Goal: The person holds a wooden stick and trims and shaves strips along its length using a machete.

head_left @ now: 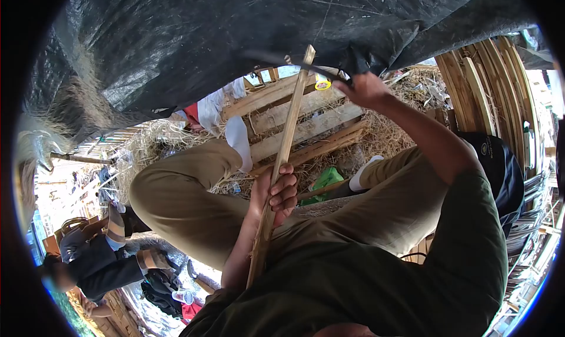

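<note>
Left fingers (285, 193) wrap the wood strip (288, 131), apparently light, stiff and splintery, best held there, below the blurred knife (272, 58) gripped by the right fingers (346, 88).

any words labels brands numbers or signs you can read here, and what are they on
No text can be read with certainty.
Yellow label near the right hand: reddish marks, too small and blurred to read; what it is on, I cannot tell.
Dark fabric item at the right: a round logo and small pale lettering, too small to read.
</note>
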